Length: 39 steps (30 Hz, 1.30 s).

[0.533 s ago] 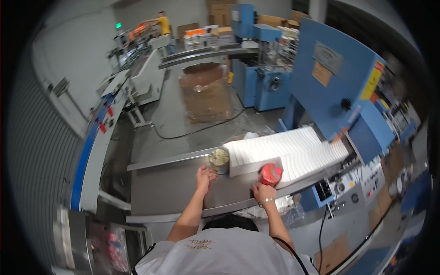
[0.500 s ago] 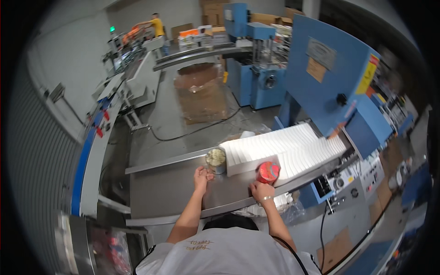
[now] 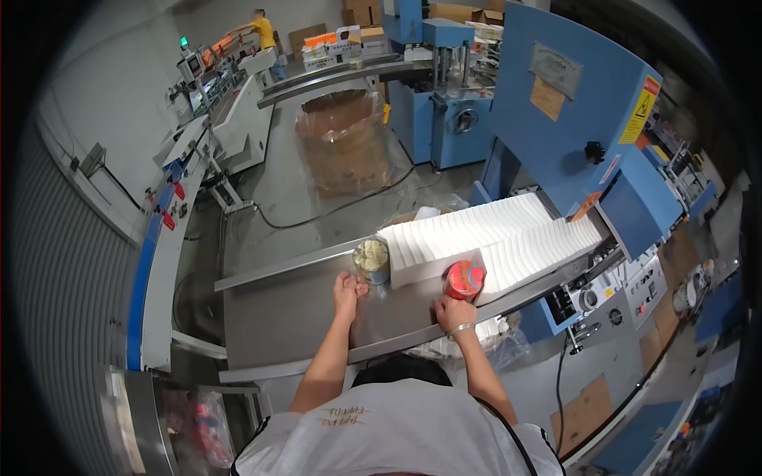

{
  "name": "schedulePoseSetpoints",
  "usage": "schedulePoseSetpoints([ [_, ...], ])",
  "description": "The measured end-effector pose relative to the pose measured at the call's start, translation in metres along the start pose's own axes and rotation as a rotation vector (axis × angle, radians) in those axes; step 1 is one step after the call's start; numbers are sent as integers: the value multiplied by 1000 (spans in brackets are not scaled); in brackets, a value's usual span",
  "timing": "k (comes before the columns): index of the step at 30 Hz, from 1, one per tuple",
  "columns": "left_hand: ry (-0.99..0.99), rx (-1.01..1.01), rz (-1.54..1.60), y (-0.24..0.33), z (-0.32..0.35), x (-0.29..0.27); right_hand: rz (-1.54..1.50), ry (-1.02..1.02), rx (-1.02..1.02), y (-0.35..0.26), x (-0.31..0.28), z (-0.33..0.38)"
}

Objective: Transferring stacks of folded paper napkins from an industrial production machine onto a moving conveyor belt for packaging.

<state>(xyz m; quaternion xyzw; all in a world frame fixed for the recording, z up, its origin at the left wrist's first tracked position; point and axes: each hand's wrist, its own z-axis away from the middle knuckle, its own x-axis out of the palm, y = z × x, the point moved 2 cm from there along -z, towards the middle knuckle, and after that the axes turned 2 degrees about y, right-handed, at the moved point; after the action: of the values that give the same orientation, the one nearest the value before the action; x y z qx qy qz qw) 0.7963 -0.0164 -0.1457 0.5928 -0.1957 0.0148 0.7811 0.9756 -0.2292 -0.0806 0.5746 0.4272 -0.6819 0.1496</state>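
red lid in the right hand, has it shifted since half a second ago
No. The red lid sits at the same spot against the near edge of the white paper stack, with the right hand just below it as before.

Two hands, one red round container (image 3: 465,279), one open tin (image 3: 371,259), two rows of white sheets (image 3: 492,238).

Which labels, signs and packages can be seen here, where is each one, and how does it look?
Warning label: blue machine's upper right edge; yellow, with red top.
Grey plate: machine front; rectangular.
Tan sheet: under the plate.
Red can: at the right hand.
Open carton: on floor; brown, plastic-lined.
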Motion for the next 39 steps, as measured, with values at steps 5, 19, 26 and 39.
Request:
schedulePoseSetpoints([
  [5,-36,1,97,-8,-2,2,-22,49,-23,5,-1,5],
  [19,-9,-21,5,-14,0,-2,-212,-95,-285,-13,6,7],
  [26,-108,16,21,0,-9,1,-424,305,-574,-112,-33,-11],
  [39,18,818,-713,30,23,7,45,360,-516,-103,29,-63],
])
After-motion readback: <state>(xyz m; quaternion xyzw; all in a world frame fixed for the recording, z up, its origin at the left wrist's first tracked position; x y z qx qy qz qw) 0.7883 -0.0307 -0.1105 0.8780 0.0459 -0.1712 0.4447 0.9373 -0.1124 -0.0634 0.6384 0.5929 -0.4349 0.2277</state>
